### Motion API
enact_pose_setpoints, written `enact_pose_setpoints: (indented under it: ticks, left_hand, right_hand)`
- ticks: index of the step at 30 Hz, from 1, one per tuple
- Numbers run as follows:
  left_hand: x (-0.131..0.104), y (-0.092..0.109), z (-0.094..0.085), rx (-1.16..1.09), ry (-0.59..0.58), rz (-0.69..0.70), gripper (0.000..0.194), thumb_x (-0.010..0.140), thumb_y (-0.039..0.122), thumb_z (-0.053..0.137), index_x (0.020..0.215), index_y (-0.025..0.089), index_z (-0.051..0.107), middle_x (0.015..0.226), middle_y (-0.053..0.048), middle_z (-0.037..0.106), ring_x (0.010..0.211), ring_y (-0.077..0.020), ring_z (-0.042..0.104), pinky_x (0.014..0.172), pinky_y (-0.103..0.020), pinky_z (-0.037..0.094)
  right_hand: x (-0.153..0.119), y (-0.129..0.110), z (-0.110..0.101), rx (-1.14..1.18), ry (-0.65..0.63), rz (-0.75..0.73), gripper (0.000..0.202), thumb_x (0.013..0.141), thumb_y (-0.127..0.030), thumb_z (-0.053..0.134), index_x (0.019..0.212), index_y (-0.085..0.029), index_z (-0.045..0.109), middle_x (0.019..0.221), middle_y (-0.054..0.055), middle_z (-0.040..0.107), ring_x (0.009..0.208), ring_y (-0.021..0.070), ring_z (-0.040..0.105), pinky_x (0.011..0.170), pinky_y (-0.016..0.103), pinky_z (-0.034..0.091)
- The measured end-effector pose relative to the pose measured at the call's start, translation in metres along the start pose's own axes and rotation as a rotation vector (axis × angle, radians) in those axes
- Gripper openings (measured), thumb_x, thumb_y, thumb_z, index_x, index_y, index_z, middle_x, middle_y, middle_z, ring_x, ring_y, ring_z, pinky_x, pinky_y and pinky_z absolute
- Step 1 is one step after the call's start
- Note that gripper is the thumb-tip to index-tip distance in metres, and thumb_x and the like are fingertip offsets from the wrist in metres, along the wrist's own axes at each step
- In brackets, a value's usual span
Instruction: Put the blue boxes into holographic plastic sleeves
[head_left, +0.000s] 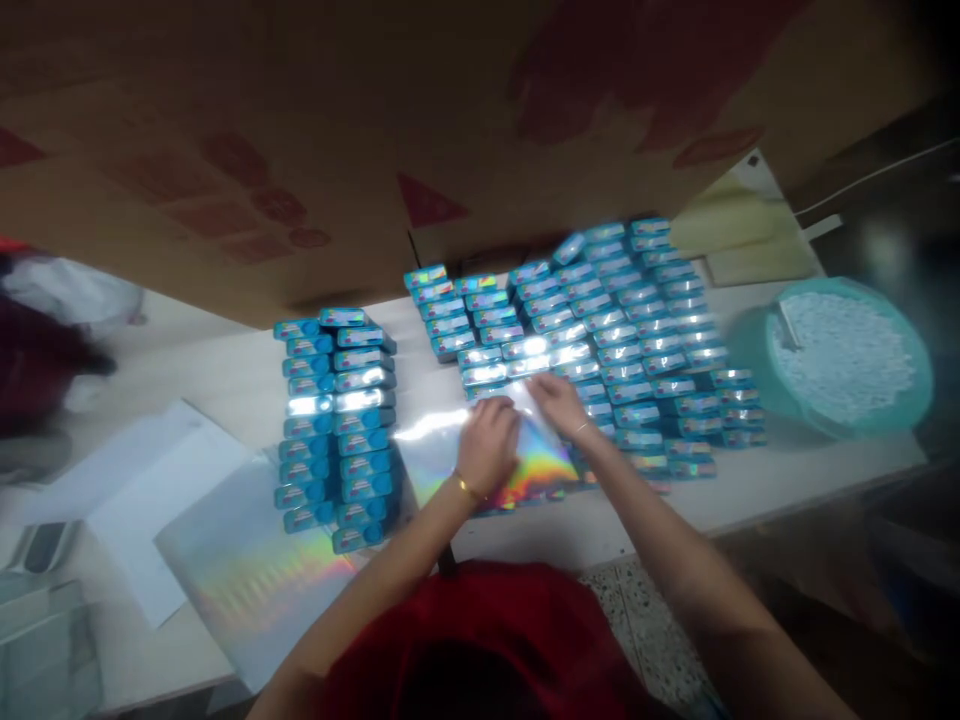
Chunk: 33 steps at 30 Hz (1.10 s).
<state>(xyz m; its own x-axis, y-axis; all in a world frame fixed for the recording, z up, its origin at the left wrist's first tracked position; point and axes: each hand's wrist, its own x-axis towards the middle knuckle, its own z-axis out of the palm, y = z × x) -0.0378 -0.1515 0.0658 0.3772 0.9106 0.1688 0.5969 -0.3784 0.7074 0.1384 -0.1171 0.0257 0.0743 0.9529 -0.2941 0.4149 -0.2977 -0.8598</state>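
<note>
A shiny rainbow-silver holographic sheet (439, 440) lies over part of the rows of small blue boxes (634, 385) in front of me. My left hand (491, 440) is closed on the sheet near its middle, its fingers bent toward the far edge. My right hand (556, 402) pinches the sheet at its far right side, close to the left hand. The exact grip of the fingertips is blurred. Two more columns of blue boxes (365, 465) stand to the left of the sheet.
A larger holographic sheet (247, 560) and white paper (161, 500) lie on the table (420, 375) at left. A teal tub (754, 350) full of small white pieces stands at right. A big cardboard box (337, 150) rises behind. Another person's dark red clothing (45, 350) shows far left.
</note>
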Motion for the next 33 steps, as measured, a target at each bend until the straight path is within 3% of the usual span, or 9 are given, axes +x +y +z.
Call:
enact_pose_setpoints:
  ticks: [3, 6, 9, 13, 16, 19, 26, 30, 33]
  left_hand:
    - [-0.014, 0.006, -0.02, -0.37, 0.166, -0.233, 0.01, 0.086, 0.027, 0.058, 0.08, 0.019, 0.058, 0.081, -0.005, 0.063, 0.079, -0.016, 0.057, 0.077, -0.03, 0.046]
    - [-0.025, -0.009, -0.051, -0.678, 0.442, -0.601, 0.018, 0.077, 0.031, 0.069, 0.077, 0.019, 0.056, 0.073, 0.0, 0.06, 0.07, -0.0124, 0.056, 0.069, -0.025, 0.046]
    - [-0.033, -0.036, -0.083, -0.825, 0.643, -0.81, 0.026, 0.067, 0.031, 0.076, 0.076, 0.019, 0.056, 0.067, 0.003, 0.058, 0.062, -0.0093, 0.054, 0.064, -0.021, 0.043]
    - [-0.045, -0.067, -0.107, -0.825, 0.785, -0.906, 0.029, 0.061, 0.03, 0.079, 0.073, 0.018, 0.056, 0.062, 0.005, 0.055, 0.057, -0.0067, 0.048, 0.06, -0.02, 0.038]
    - [-0.058, -0.085, -0.112, -0.777, 0.796, -0.95, 0.028, 0.061, 0.032, 0.078, 0.073, 0.017, 0.058, 0.061, 0.006, 0.054, 0.057, -0.0071, 0.048, 0.059, -0.02, 0.037]
    - [-0.067, -0.102, -0.113, -0.715, 0.801, -0.998, 0.03, 0.059, 0.034, 0.078, 0.073, 0.017, 0.058, 0.062, 0.005, 0.055, 0.059, -0.0082, 0.05, 0.061, -0.021, 0.039]
    - [-0.068, -0.12, -0.123, -0.796, 0.728, -1.035, 0.029, 0.06, 0.035, 0.076, 0.074, 0.017, 0.057, 0.059, 0.006, 0.052, 0.054, -0.007, 0.046, 0.056, -0.021, 0.037]
    - [-0.069, -0.121, -0.121, -0.813, 0.678, -1.05, 0.028, 0.061, 0.034, 0.076, 0.072, 0.017, 0.056, 0.057, 0.007, 0.052, 0.052, -0.0067, 0.044, 0.055, -0.02, 0.035]
    - [-0.072, -0.127, -0.114, -0.68, 0.66, -1.006, 0.026, 0.065, 0.035, 0.073, 0.073, 0.017, 0.057, 0.062, 0.005, 0.054, 0.056, -0.0081, 0.047, 0.059, -0.021, 0.038]
  right_hand:
    - [0.003, -0.004, -0.016, -0.252, 0.11, -0.076, 0.037, 0.082, -0.052, 0.048, 0.071, -0.019, 0.057, 0.071, 0.006, 0.059, 0.073, 0.0205, 0.052, 0.07, 0.033, 0.043]
    - [-0.005, -0.028, -0.007, -0.343, 0.25, -0.222, 0.04, 0.084, -0.051, 0.052, 0.1, -0.017, 0.063, 0.103, 0.014, 0.062, 0.101, 0.0279, 0.053, 0.09, 0.043, 0.041]
    - [-0.019, -0.065, 0.036, -0.074, 0.123, -0.245, 0.045, 0.089, -0.053, 0.044, 0.113, -0.019, 0.061, 0.107, 0.011, 0.062, 0.102, 0.0237, 0.056, 0.09, 0.039, 0.044]
    - [-0.03, -0.102, 0.113, 0.216, -0.202, -0.15, 0.04, 0.086, -0.056, 0.05, 0.09, -0.02, 0.066, 0.088, 0.004, 0.064, 0.081, 0.0173, 0.059, 0.076, 0.03, 0.048]
    - [-0.028, -0.107, 0.154, 0.254, -0.277, -0.165, 0.031, 0.081, -0.049, 0.058, 0.072, -0.02, 0.06, 0.073, 0.0, 0.061, 0.072, 0.0148, 0.056, 0.07, 0.027, 0.045]
    - [-0.022, -0.099, 0.175, 0.164, -0.262, -0.172, 0.025, 0.084, -0.041, 0.054, 0.069, -0.021, 0.057, 0.068, -0.002, 0.058, 0.067, 0.0138, 0.053, 0.07, 0.027, 0.044]
    - [-0.013, -0.085, 0.19, 0.125, -0.164, -0.185, 0.035, 0.089, -0.052, 0.046, 0.09, -0.022, 0.063, 0.091, 0.005, 0.063, 0.087, 0.0178, 0.056, 0.086, 0.031, 0.043]
    - [-0.014, -0.079, 0.192, 0.159, -0.295, -0.121, 0.033, 0.081, -0.054, 0.056, 0.074, -0.021, 0.059, 0.078, 0.001, 0.06, 0.08, 0.0165, 0.054, 0.079, 0.028, 0.043]
    - [-0.014, -0.076, 0.195, 0.142, -0.3, -0.102, 0.029, 0.082, -0.048, 0.055, 0.072, -0.021, 0.056, 0.072, -0.001, 0.056, 0.072, 0.0148, 0.051, 0.07, 0.026, 0.041]
